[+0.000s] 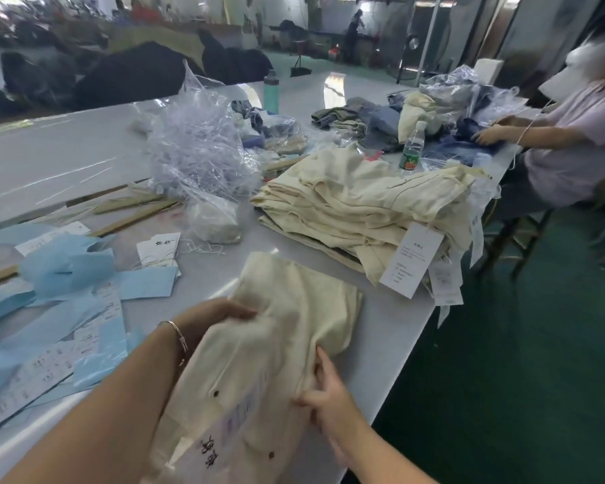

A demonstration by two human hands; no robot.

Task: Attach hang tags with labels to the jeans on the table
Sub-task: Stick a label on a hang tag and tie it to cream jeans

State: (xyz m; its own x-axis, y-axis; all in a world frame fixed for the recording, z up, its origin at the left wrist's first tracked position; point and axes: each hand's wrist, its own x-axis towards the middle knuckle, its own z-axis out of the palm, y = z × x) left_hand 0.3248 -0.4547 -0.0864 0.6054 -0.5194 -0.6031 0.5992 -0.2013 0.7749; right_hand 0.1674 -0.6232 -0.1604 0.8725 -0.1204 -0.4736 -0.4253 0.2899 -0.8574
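Right now my left fingers (238,312) are curled over the upper edge of the cream jeans (287,330), thumb hidden under the cloth, so the left hand (212,317) grips a fold of it. On my right hand (323,403) the index finger (323,361) lies along a crease and the thumb pinches the fabric just below it; the remaining fingers are tucked out of sight. A thin bangle (179,335) sits on my left wrist.

Between my hands the jeans are lifted at the near end, while their far end rests on the white table (67,158), close to its right edge. I see two dark buttons (216,393) on the cloth, and a clear bag with black characters (212,452) covers the lowest part.

To the left lie blue paper sheets (63,263) and strips of printed labels (32,375). Just beyond the jeans is a white tag with loose string (158,251). Further right a stack of cream jeans (367,204) sits on the table, with white hang tags (411,262) drooping over its near corner. Behind it I make out a heap of clear plastic (200,148), a green bottle (270,92) and a water bottle (413,148). At the far right a seated person (573,144) has both hands on blue cloth
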